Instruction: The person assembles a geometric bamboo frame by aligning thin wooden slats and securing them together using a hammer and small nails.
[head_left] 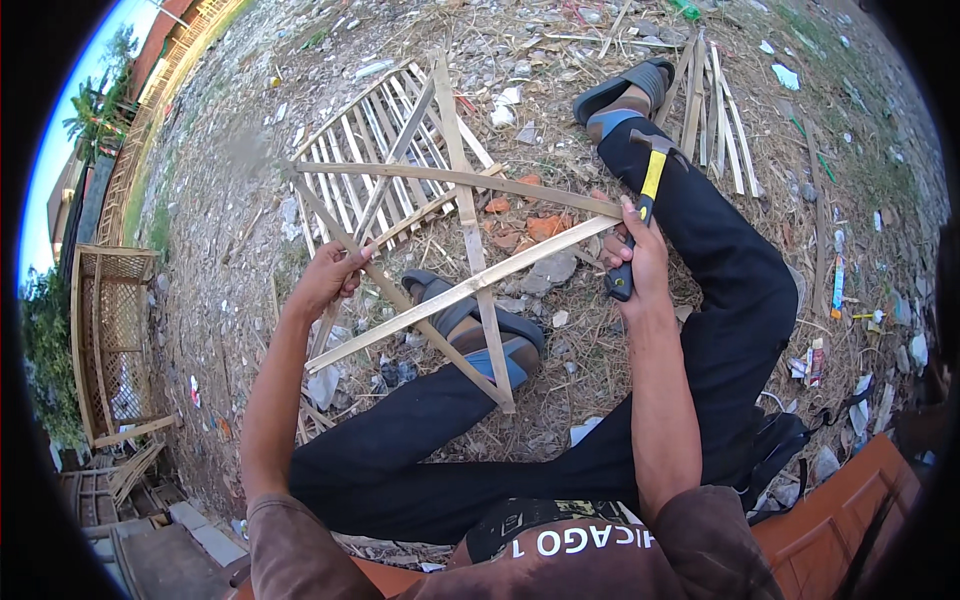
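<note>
A star-shaped frame (468, 230) of flat, crossed wooden strips spreads above my legs, tilted over the ground. My left hand (335, 277) is closed, thumb and fingers pinching one strip on the star's left side. In my right hand (642, 250) is a hammer (650, 180) with a yellow and black handle, its metal head pointing away from me. The star's right corner, where two strips meet, lies against that hand's fingers; whether they also grip it I cannot tell. The star's lowest tip comes down by my left shin.
Beyond the star lies a slatted wooden panel (365, 150). A bundle of wooden strips (705, 110) rests near my right sandal (625, 88). Broken orange bricks (545, 226), stones and litter dot the dry ground. A lattice panel (112, 340) stands at far left.
</note>
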